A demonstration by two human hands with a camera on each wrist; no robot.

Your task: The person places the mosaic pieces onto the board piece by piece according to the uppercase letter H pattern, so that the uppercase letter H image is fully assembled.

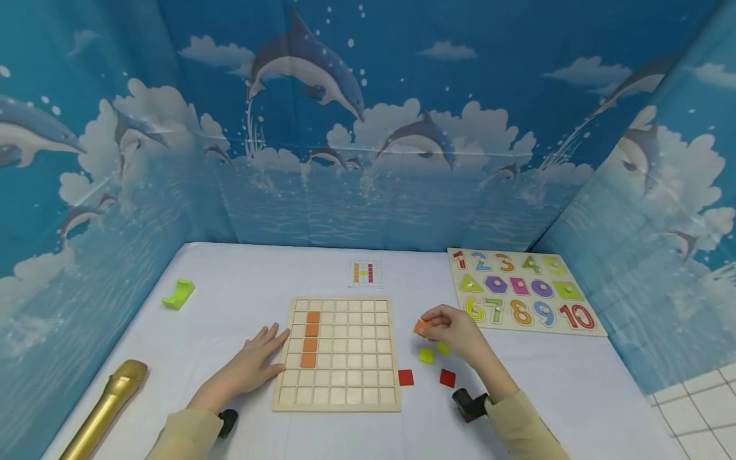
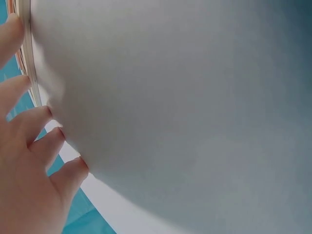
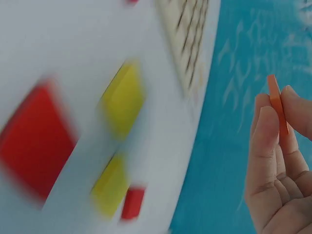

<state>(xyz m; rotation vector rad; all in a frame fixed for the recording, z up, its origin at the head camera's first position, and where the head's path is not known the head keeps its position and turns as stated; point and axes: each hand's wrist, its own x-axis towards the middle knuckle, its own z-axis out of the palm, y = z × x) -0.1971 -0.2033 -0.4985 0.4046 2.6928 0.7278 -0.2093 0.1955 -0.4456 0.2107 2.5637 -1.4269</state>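
A wooden grid board (image 1: 345, 378) lies in the middle of the white table, with several orange square tiles (image 1: 311, 329) in one column near its left side. My left hand (image 1: 250, 364), fingers spread, rests with thumb and fingertips at the board's left edge. To the right of the board, my right hand (image 1: 460, 335) pinches an orange square tile (image 3: 277, 105) between thumb and fingers, raised over the table. Below that hand lie two yellow tiles (image 1: 426, 355) and red tiles (image 1: 447, 378). One red tile (image 1: 406, 377) sits right beside the board's right edge.
Behind the board is a small pattern card (image 1: 365, 273) with orange, yellow and red squares. A number and shape puzzle board (image 1: 517, 300) lies at the back right. On the left are a green curved block (image 1: 179, 294) and a gold microphone (image 1: 109, 406). Dolphin-printed curtains surround the table.
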